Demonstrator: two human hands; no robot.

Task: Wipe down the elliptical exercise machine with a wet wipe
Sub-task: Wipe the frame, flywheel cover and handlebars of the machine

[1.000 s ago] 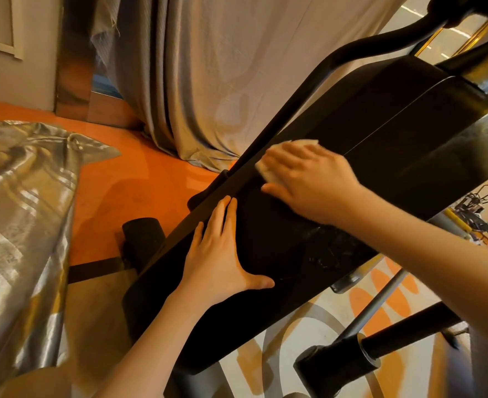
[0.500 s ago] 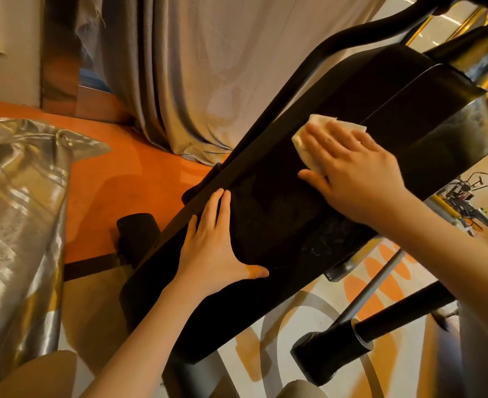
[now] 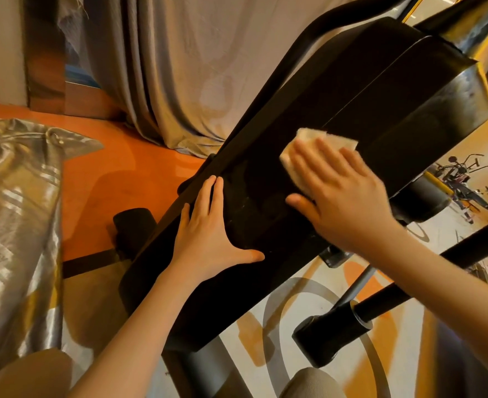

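The elliptical machine's long black housing [image 3: 386, 90] slants from lower left to upper right across the view. My right hand [image 3: 340, 193] presses a folded white wet wipe [image 3: 309, 139] flat against the housing's top face, fingers straight and spread; part of the wipe shows beyond the fingertips. My left hand [image 3: 208, 234] rests flat on the housing lower down, fingers together and thumb out to the right, holding nothing.
A black handlebar tube [image 3: 303, 50] runs along the housing's far side. A black crank arm and joint [image 3: 340, 326] sit lower right. Shiny silver fabric [image 3: 13, 214] lies on the left, a grey curtain [image 3: 185, 67] hangs behind. Orange patterned floor shows below.
My right hand slid the wipe up the housing toward the upper right and then sits slightly back down. My left hand stays planted in the same spot.
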